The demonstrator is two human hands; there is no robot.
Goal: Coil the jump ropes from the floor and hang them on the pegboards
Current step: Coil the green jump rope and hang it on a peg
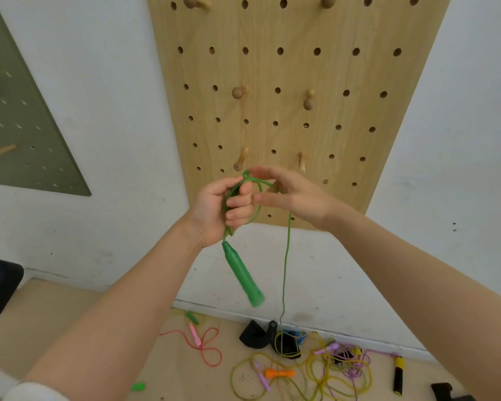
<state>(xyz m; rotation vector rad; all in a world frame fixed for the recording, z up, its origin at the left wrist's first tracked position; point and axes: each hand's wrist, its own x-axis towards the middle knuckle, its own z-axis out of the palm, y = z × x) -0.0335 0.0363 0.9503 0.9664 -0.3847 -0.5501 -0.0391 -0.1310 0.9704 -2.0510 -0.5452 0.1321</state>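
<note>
A green jump rope is in both hands at chest height. My left hand [217, 211] is closed around several loops of its cord, and one green handle [242, 274] hangs just below that fist. My right hand [289, 192] pinches the cord beside the left hand's fingertips. From there a single green strand [287, 256] drops straight to the floor. Right behind my hands is the wooden pegboard [295, 68], with two pegs [240, 159] just above my fingers.
Several loose jump ropes lie tangled on the floor below: a red cord with pink handle [198, 340], yellow and purple cords [330, 369], an orange handle [279, 373]. A black object [256, 334] lies against the wall. A grey-green pegboard [18, 117] hangs at left.
</note>
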